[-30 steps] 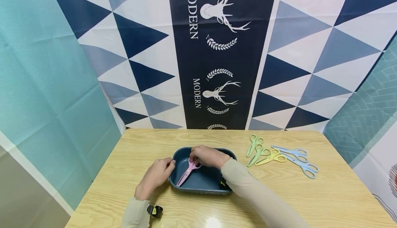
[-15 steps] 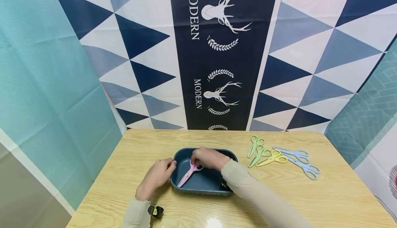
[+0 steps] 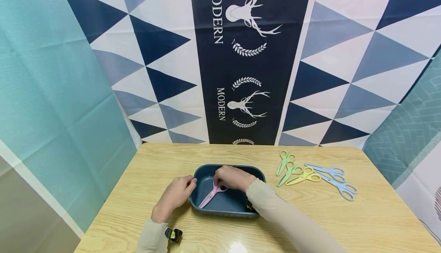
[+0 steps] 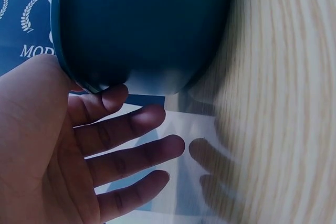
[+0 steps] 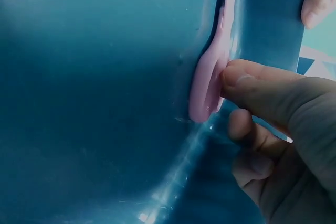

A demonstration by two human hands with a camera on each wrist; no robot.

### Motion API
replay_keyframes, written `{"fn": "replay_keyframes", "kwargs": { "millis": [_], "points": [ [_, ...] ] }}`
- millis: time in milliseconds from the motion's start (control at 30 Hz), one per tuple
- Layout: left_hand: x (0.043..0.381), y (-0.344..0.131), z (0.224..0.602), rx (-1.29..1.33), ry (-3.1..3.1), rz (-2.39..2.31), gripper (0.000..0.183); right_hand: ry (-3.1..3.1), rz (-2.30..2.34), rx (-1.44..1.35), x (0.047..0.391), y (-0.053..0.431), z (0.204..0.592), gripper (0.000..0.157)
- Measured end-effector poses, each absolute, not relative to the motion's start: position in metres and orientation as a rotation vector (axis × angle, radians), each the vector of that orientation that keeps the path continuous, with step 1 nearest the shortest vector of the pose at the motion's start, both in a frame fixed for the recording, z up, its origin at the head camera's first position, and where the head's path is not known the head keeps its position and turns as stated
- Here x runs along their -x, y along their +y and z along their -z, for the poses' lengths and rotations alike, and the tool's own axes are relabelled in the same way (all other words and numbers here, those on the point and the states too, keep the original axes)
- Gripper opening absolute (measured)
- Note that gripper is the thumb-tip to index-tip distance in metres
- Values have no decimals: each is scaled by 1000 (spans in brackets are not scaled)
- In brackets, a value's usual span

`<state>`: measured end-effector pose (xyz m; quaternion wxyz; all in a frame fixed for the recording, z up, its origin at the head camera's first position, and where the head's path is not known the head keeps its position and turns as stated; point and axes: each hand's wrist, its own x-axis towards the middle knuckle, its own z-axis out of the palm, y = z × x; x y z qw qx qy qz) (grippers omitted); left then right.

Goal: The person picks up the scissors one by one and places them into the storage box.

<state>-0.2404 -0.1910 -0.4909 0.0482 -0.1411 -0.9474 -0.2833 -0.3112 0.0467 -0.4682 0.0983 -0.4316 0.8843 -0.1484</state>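
A dark blue open box (image 3: 227, 214) stands on the table. Inside it, on the left part of the floor, lies a pair of pink scissors (image 3: 208, 198), blades pointing to the near left. My right hand (image 3: 232, 177) reaches in and pinches one finger loop of the pink scissors (image 5: 210, 80) between thumb and fingertips; the other fingers curl below. At the box's left end my left hand (image 3: 174, 195) holds the rim. Its thumb goes over the edge, and the index fingertip touches the outer wall of the box (image 4: 142, 30). The remaining left fingers spread loosely beneath.
To the right of the box lie green scissors (image 3: 290, 172), a second green pair (image 3: 284, 163), yellow scissors (image 3: 304, 176) and two overlapping blue pairs (image 3: 339, 186) on the wooden table (image 3: 148, 168). A patterned cloth (image 3: 241, 73) hangs behind the table.
Both hands keep their places at the box. The right fingers and the pink scissors have barely shifted; the whole head view has drifted slightly.
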Motion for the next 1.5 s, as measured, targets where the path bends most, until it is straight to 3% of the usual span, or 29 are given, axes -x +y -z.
{"fn": "replay_keyframes", "kwargs": {
  "millis": [1500],
  "points": [
    [241, -191, 492, 438, -2868, 877, 35, 2686, 464, 1253, 301, 72, 426, 18]
  ]
}}
